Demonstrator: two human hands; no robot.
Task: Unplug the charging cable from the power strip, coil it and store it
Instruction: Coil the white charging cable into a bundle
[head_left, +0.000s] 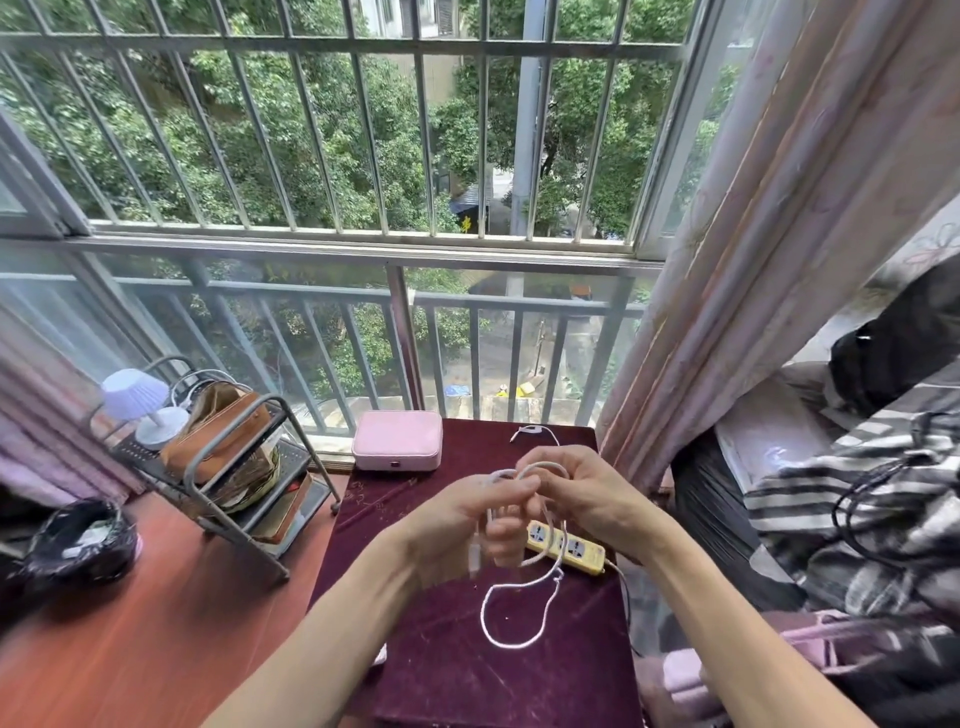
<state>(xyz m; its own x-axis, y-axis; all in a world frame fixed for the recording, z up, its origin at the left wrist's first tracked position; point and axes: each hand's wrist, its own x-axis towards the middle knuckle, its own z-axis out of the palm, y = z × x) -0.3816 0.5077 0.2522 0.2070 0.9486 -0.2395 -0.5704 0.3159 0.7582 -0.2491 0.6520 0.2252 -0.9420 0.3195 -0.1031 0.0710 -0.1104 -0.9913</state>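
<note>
Two hands, left and right, grip one white cable above one power strip.

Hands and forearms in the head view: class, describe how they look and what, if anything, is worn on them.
Both the left hand and the right hand are bare: no gloves, rings, watch or bracelets show. Both forearms are uncovered as far as the bottom edge of the picture, with no sleeve in sight.

A lived-in bedroom at home, high up: pink curtains are hanging beside a barred window, striped bedding is lying rumpled, and a small lamp is sitting on a rack.
</note>
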